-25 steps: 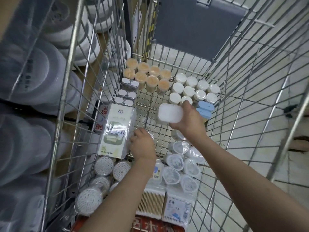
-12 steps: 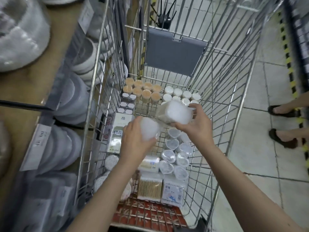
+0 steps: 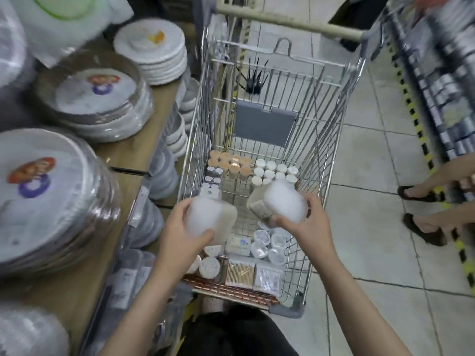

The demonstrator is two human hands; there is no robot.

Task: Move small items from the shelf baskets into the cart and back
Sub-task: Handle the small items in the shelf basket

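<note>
Person's dark-clothed lap at bottom edge, both bare forearms reaching forward over the wire shopping cart (image 3: 331, 140). Left hand (image 3: 180, 228) clamped on a white-lidded container (image 3: 209, 219), thumb over its near side, fingers curled round the far side; container tilted, blurred, contents unclear. Right hand (image 3: 305, 222) clamped on a second white-lidded container (image 3: 279, 202), lid facing the camera, speckled tan contents showing through its side; it is held just right of the left one, the two apart, both above the cart's floor. Below the hands, at the cart's near end: cotton swab pack (image 3: 240, 272), a printed white packet (image 3: 267, 276) beside it, round perforated white lids (image 3: 209, 267) under the left hand, clear lidded cups (image 3: 267, 244) under the right hand. Beyond the hands: orange-topped jars (image 3: 230, 163) far left, white-capped jars (image 3: 273, 169) far right, grey flap (image 3: 264, 124) on the cart's end wall, beige handle bar (image 3: 290, 19) past that. Left of the left hand: wooden shelf (image 3: 123, 155) with wrapped stacks of paper plates (image 3: 97, 98). Right of the right hand: tiled floor (image 3: 372, 176), another person's feet in dark sandals (image 3: 421, 209).
</note>
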